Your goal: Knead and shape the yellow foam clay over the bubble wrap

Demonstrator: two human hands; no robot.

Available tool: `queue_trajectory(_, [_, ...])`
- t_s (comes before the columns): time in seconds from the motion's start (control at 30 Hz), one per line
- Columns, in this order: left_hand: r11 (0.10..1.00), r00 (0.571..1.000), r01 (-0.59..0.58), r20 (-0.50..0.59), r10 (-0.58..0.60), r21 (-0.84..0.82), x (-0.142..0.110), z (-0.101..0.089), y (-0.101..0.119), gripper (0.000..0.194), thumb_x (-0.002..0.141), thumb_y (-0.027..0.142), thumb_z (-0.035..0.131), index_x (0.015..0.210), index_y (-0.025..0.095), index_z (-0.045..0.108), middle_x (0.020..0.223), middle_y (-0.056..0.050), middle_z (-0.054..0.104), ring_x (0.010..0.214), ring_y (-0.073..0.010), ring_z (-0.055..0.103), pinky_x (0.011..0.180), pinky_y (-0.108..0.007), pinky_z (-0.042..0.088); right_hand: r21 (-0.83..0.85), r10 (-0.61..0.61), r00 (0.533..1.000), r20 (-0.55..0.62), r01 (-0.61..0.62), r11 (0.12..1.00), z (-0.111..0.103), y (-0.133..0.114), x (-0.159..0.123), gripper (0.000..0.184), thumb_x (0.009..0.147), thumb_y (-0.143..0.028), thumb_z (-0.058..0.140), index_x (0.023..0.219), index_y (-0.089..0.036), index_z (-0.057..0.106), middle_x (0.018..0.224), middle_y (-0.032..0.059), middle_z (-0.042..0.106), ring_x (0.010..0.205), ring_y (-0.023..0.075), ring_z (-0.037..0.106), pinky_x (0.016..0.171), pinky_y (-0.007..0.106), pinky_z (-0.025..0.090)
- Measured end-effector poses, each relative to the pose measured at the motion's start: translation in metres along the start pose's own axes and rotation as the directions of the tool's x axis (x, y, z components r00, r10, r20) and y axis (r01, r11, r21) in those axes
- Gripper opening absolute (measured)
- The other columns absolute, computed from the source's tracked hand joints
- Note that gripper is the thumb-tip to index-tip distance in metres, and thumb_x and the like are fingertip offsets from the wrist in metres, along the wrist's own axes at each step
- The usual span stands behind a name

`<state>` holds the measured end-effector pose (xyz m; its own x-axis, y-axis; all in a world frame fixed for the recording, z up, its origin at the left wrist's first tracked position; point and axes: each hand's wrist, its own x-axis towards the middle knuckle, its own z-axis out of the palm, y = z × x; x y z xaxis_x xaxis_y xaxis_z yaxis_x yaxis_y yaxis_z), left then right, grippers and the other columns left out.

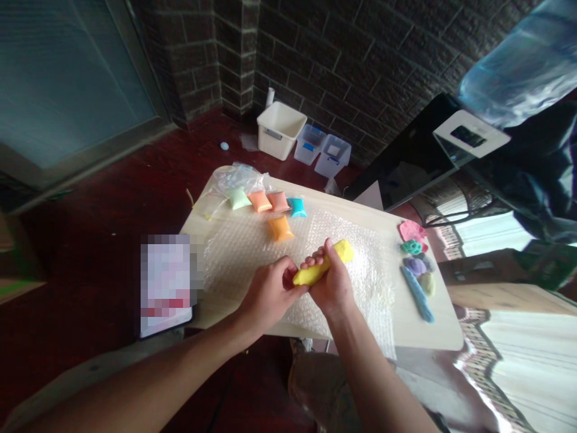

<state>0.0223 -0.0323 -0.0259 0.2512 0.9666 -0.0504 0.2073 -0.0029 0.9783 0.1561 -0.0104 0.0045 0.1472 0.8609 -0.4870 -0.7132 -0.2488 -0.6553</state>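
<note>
A long lump of yellow modelling clay (pixel 311 275) is held over the bubble wrap on the table. My right hand (pixel 334 285) wraps round its middle, the thumb lying along the top, and the thick end sticks out beyond the fist. At the narrower end my left hand (pixel 273 288) is closed, thumb and fingers pinching the tip; part of those fingers is hidden. Just beyond my hands lies an orange clay packet (pixel 280 228). Behind it stand a blue packet (pixel 297 207), a salmon packet (pixel 278 201), a light orange packet (pixel 260 201) and a pale green packet (pixel 238 198).
Bubble wrap (pixel 243 252) covers much of the pale table (pixel 444 322). Shaped clay pieces lie at the right, among them a blue roll (pixel 418 294) and a pink piece (pixel 412 231). A blurred-out screen (pixel 166 282) is at the left edge. Bins (pixel 279 135) stand on the floor behind.
</note>
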Motion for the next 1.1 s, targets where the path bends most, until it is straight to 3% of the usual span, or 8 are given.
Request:
queue_trajectory(0.13, [0.998, 0.998, -0.046, 0.038, 0.044, 0.038, -0.004, 0.001, 0.005, 0.018, 0.083, 0.018, 0.076, 0.078, 0.019, 0.058, 0.074, 0.001, 0.069, 0.068, -0.0147, 0.063, 0.065, -0.027, 0.043, 0.011, 0.01, 1.0, 0.017, -0.01, 1.0, 0.001, -0.004, -0.003, 0.05, 0.071, -0.04, 0.096, 0.059, -0.021, 0.051, 0.043, -0.0139, 0.034, 0.038, 0.0044, 0.029, 0.045, 0.019, 0.044])
queue_trajectory(0.23, [0.999, 0.997, -0.029, 0.064, 0.03, -0.023, -0.003, 0.003, 0.001, 0.019, 0.081, 0.018, 0.077, 0.078, 0.019, 0.059, 0.075, 0.001, 0.068, 0.069, -0.015, 0.063, 0.066, -0.027, 0.044, 0.021, 0.012, 0.998, 0.064, -0.014, 1.0, 0.001, -0.007, -0.004, 0.057, 0.068, -0.035, 0.096, 0.055, -0.022, 0.043, 0.041, -0.0149, 0.028, 0.039, 0.0045, 0.019, 0.042, 0.019, 0.04])
queue_trajectory(0.4, [0.994, 0.997, 0.002, 0.073, 0.006, -0.109, 0.0, 0.005, -0.008, 0.021, 0.081, 0.024, 0.08, 0.081, 0.019, 0.059, 0.076, 0.002, 0.067, 0.07, -0.0156, 0.062, 0.065, -0.027, 0.044, 0.044, 0.001, 0.992, 0.128, -0.006, 0.999, 0.0, -0.008, -0.003, 0.049, 0.064, -0.03, 0.098, 0.061, -0.022, 0.05, 0.045, -0.0151, 0.031, 0.041, 0.0048, 0.023, 0.048, 0.019, 0.047])
queue_trajectory(0.57, [0.991, 0.998, 0.008, 0.055, -0.001, -0.132, 0.0, 0.003, -0.011, 0.023, 0.082, 0.03, 0.081, 0.085, 0.019, 0.061, 0.08, 0.0, 0.068, 0.072, -0.0162, 0.062, 0.066, -0.027, 0.043, -0.014, 0.019, 0.993, 0.113, -0.017, 1.0, -0.001, -0.006, -0.002, 0.042, 0.067, -0.034, 0.097, 0.064, -0.022, 0.057, 0.052, -0.0093, 0.051, 0.05, 0.0097, 0.054, 0.061, 0.026, 0.058])
queue_trajectory(0.77, [0.994, 0.994, 0.009, 0.106, 0.003, -0.106, -0.001, 0.004, -0.007, 0.024, 0.081, 0.029, 0.08, 0.079, 0.019, 0.058, 0.074, 0.002, 0.063, 0.069, -0.015, 0.058, 0.063, -0.026, 0.041, -0.053, 0.057, 0.98, 0.191, -0.047, 0.997, -0.001, -0.011, -0.003, 0.059, 0.078, -0.035, 0.089, 0.051, -0.023, 0.038, 0.036, -0.0142, 0.029, 0.032, 0.0035, 0.017, 0.036, 0.019, 0.035])
queue_trajectory(0.9, [0.991, 0.987, -0.006, 0.157, 0.028, -0.135, -0.004, 0.005, -0.005, 0.025, 0.081, 0.035, 0.082, 0.085, 0.018, 0.064, 0.075, 0.001, 0.064, 0.066, -0.0142, 0.057, 0.059, -0.025, 0.04, -0.053, 0.041, 0.99, 0.133, -0.034, 0.998, -0.001, -0.012, -0.003, 0.062, 0.081, -0.039, 0.086, 0.05, -0.023, 0.035, 0.033, -0.0133, 0.028, 0.032, 0.004, 0.012, 0.031, 0.018, 0.025])
queue_trajectory(1.0, [0.988, 0.98, -0.001, 0.195, 0.032, -0.152, -0.004, 0.005, -0.009, 0.031, 0.09, 0.044, 0.075, 0.083, 0.017, 0.062, 0.069, 0.003, 0.059, 0.061, -0.0124, 0.053, 0.056, -0.024, 0.036, -0.031, 0.018, 0.993, 0.119, -0.014, 0.999, -0.002, -0.01, -0.002, 0.057, 0.079, -0.038, 0.087, 0.051, -0.023, 0.04, 0.036, -0.0133, 0.03, 0.034, 0.0042, 0.015, 0.033, 0.018, 0.028])
queue_trajectory(1.1, [0.982, 0.983, 0.027, 0.184, 0.008, -0.189, -0.001, 0.005, -0.013, 0.038, 0.096, 0.049, 0.067, 0.078, 0.017, 0.058, 0.065, 0.003, 0.054, 0.06, -0.0124, 0.052, 0.056, -0.024, 0.038, -0.006, -0.003, 0.987, 0.162, 0.004, 1.0, -0.004, -0.009, 0.0, 0.035, 0.075, -0.04, 0.09, 0.067, -0.022, 0.061, 0.044, -0.0127, 0.04, 0.038, 0.0056, 0.034, 0.046, 0.019, 0.046])
